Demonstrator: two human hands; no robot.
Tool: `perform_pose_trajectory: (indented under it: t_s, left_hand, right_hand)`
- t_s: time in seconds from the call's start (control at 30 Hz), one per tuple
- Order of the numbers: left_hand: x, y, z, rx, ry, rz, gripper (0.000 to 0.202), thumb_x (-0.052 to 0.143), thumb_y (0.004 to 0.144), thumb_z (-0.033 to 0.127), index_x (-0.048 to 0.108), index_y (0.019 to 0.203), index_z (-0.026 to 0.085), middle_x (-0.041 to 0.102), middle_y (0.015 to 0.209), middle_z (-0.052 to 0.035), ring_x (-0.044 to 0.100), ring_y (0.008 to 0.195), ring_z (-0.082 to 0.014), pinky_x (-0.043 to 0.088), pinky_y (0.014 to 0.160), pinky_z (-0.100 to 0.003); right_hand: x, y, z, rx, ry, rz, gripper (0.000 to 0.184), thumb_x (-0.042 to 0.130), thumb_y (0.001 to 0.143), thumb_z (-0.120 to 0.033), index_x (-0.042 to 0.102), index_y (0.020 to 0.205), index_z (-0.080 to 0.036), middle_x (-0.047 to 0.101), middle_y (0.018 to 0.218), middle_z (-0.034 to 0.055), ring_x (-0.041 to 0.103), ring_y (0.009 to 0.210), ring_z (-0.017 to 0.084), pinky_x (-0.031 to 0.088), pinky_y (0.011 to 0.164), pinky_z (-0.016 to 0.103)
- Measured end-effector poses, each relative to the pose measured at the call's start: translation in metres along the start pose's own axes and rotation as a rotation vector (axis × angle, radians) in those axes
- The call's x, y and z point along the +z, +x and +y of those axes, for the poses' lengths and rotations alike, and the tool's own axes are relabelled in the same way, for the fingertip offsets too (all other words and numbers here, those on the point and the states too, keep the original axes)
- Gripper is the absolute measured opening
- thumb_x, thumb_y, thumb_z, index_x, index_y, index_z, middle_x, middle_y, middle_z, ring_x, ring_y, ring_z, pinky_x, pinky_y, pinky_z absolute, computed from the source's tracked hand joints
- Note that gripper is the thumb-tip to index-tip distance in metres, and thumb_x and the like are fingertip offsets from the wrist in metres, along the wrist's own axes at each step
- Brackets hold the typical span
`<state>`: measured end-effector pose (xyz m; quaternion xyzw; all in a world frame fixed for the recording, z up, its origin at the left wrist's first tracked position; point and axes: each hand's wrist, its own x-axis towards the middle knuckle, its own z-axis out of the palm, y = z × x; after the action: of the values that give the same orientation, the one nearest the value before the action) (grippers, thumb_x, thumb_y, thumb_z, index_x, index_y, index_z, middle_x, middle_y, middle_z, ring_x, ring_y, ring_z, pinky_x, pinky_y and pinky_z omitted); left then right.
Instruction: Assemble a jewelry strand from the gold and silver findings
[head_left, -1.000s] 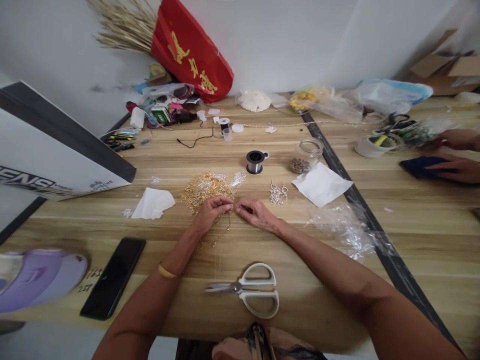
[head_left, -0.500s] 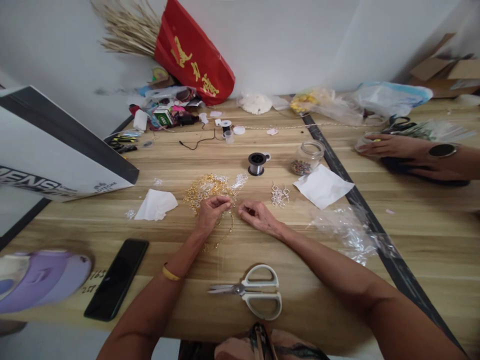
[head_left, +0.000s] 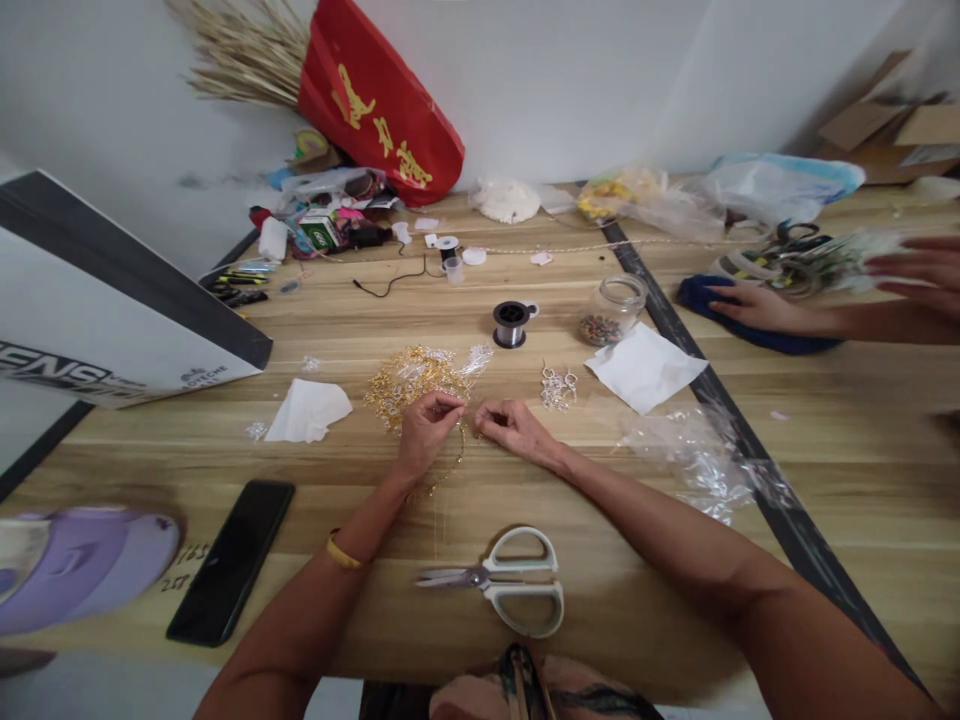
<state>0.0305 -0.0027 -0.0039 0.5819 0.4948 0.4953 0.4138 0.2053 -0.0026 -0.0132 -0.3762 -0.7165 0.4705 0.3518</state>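
My left hand (head_left: 429, 432) is closed in a pinch on a thin strand of gold beads (head_left: 455, 464), which hangs below the fingers and curves toward the wrist. Fine clear thread trails from it toward the table edge. Close beside it, fingertips almost meeting, my right hand (head_left: 514, 430) is curled in a pinch; what it holds is too small to make out. Just behind both hands lies a tangled heap of gold beads (head_left: 394, 388) with some clear pieces. White-handled scissors (head_left: 525, 568) rest in front of me. To the right sits a small cluster of clear beads and rings (head_left: 556, 388).
Behind the hands stand a wire spool (head_left: 511, 326) and a glass jar (head_left: 616, 308) of beads. White paper (head_left: 645, 366) and plastic bags (head_left: 694, 455) lie right; a phone (head_left: 231, 562) lies left. A co-worker's hand (head_left: 757, 306) rests on dark blue cloth (head_left: 701, 291).
My hands keep nearly the same pose. The co-worker's hands have left the round container: one now lies on the blue cloth, the other is lifted at the right edge.
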Motion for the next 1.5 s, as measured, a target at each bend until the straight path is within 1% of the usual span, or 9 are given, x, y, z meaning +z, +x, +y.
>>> perform_pose_trajectory:
  t_s: [0.17,0.43,0.67,0.83,1.0,1.1,1.3,1.5]
  left_hand:
    - [0.0022,-0.0033,0.0033,0.038,0.018,-0.014,0.010,0.071,0.069,0.023,0.067,0.074,0.015,0.068,0.072,-0.0030,0.062,0.069,-0.0144,0.049,0.069,-0.027]
    - [0.0030,-0.0046,0.0042,0.044,0.041,-0.037,0.009,0.071,0.069,0.023,0.068,0.073,0.016,0.068,0.074,-0.0035,0.062,0.071,-0.0150,0.050,0.071,-0.028]
    - [0.0024,-0.0036,-0.0011,0.034,0.014,-0.066,0.012,0.072,0.069,0.025,0.068,0.075,0.016,0.068,0.075,-0.0033,0.062,0.072,-0.0152,0.049,0.072,-0.028]
    - [0.0023,-0.0036,0.0014,0.051,-0.004,-0.089,0.010,0.072,0.068,0.023,0.068,0.074,0.016,0.067,0.076,-0.0036,0.062,0.074,-0.0154,0.049,0.073,-0.028]
    - [0.0016,-0.0054,0.0037,0.075,0.026,-0.122,0.009,0.069,0.072,0.025,0.070,0.077,0.017,0.067,0.079,-0.0039,0.062,0.077,-0.0159,0.048,0.075,-0.028]
    - [0.0018,-0.0048,0.0029,0.049,0.024,-0.112,0.011,0.069,0.073,0.027,0.071,0.076,0.017,0.069,0.078,-0.0038,0.062,0.075,-0.0160,0.048,0.075,-0.028]
    - [0.0041,-0.0021,0.0027,-0.062,-0.062,-0.062,0.016,0.075,0.066,0.029,0.069,0.073,0.016,0.068,0.070,-0.0017,0.061,0.067,-0.0146,0.049,0.069,-0.027]
    - [0.0067,-0.0025,0.0051,-0.094,-0.095,-0.041,0.018,0.075,0.066,0.028,0.067,0.075,0.015,0.068,0.070,-0.0008,0.061,0.066,-0.0133,0.049,0.068,-0.026]
  right_hand:
    - [-0.0004,0.0006,0.0017,-0.010,-0.012,-0.009,0.014,0.051,0.079,-0.020,0.060,0.070,-0.014,0.051,0.059,-0.0029,0.041,0.053,0.009,0.030,0.052,0.021]
    - [-0.0009,0.0011,0.0004,-0.001,0.002,-0.015,0.015,0.051,0.080,-0.021,0.060,0.071,-0.013,0.052,0.060,-0.0023,0.041,0.053,0.009,0.030,0.052,0.020]
    - [-0.0006,0.0002,-0.0046,0.013,0.014,0.009,0.020,0.052,0.083,-0.028,0.061,0.073,-0.013,0.051,0.059,-0.0026,0.038,0.053,0.009,0.029,0.051,0.021]
    - [0.0005,0.0008,-0.0035,0.052,0.052,0.036,0.025,0.052,0.084,-0.035,0.060,0.073,-0.013,0.049,0.057,-0.0028,0.039,0.051,0.009,0.029,0.049,0.021]
    - [0.0006,0.0020,-0.0019,0.083,0.089,0.045,0.031,0.052,0.084,-0.041,0.056,0.071,-0.014,0.047,0.056,-0.0033,0.038,0.050,0.008,0.029,0.047,0.021]
    - [0.0008,0.0019,-0.0018,0.065,0.069,0.056,0.032,0.053,0.085,-0.042,0.056,0.071,-0.014,0.048,0.057,-0.0029,0.038,0.051,0.008,0.029,0.048,0.021]
    - [0.0024,0.0009,-0.0006,0.038,-0.012,0.065,0.030,0.052,0.085,-0.040,0.057,0.071,-0.014,0.050,0.058,-0.0023,0.040,0.053,0.009,0.030,0.050,0.021]
    - [0.0038,0.0007,0.0007,0.018,-0.070,0.072,0.027,0.053,0.085,-0.036,0.058,0.071,-0.014,0.047,0.057,-0.0030,0.039,0.053,0.009,0.029,0.051,0.021]
